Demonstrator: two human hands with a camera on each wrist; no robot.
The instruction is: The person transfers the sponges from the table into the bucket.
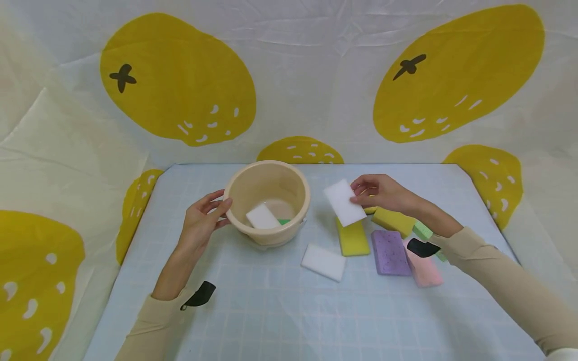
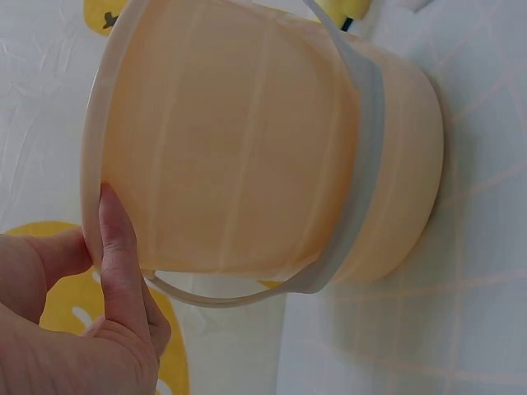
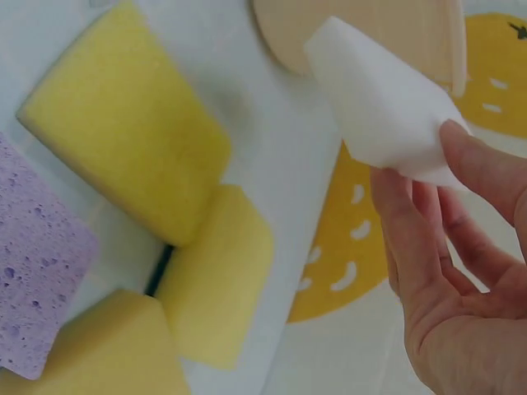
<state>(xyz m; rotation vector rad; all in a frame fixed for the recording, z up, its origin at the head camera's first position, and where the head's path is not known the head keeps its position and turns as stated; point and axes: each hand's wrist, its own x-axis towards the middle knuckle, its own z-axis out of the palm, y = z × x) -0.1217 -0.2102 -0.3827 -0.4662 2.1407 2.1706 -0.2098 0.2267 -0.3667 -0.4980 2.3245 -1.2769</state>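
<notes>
Fruit-printed cloth stands behind the blue table. Right of the bucket, a white sponge is held above the table; the right hand pinches its edge, thumb and fingers only a sponge's thickness apart. Probably this is the carrying step; the next move seems to call for bringing it over the bucket. On the bucket's left, the left hand pinches the rim.

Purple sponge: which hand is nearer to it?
Right. The right hand holds a white sponge in the air beyond the purple sponge; the left hand grips the bucket, farther off leftward.
</notes>
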